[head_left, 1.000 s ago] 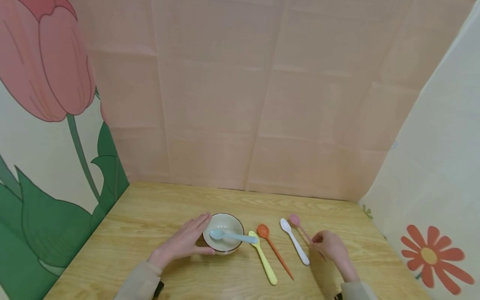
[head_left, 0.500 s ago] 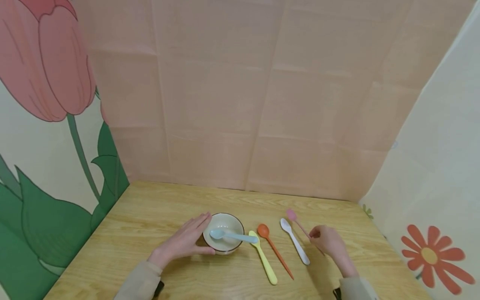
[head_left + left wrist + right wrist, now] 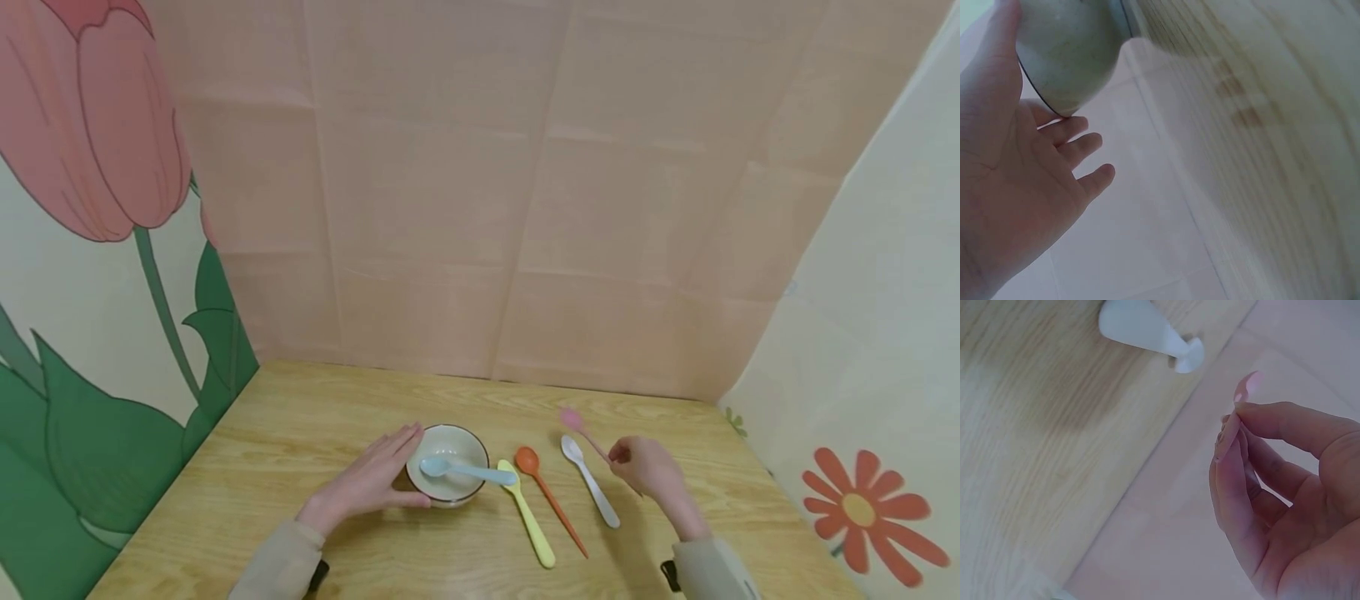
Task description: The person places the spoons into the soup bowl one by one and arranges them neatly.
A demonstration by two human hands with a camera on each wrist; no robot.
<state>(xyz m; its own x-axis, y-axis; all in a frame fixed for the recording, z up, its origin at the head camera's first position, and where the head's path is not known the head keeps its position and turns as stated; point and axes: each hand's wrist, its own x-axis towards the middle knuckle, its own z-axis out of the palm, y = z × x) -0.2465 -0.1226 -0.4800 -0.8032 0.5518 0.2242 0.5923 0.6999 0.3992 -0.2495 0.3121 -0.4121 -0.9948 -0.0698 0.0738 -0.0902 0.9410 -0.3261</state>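
In the head view, my left hand holds a cream bowl with a dark rim, thumb on the near side and fingers on the far side. The left wrist view shows fingertips at the bowl's rim. A light blue spoon lies across the bowl, its handle sticking out over the right edge. My right hand pinches the handle of a pink spoon between thumb and fingers, head pointing away to the left. Below it lies a white spoon, which also shows in the right wrist view.
Between the bowl and the white spoon, a yellow spoon and an orange spoon lie side by side on the wooden table. The blue handle's tip overlaps the yellow spoon's head. A pink cloth hangs behind the table.
My right hand has lifted the pink spoon and carried it left and away from me, closer to the white spoon. The left hand and the bowl have stayed put.
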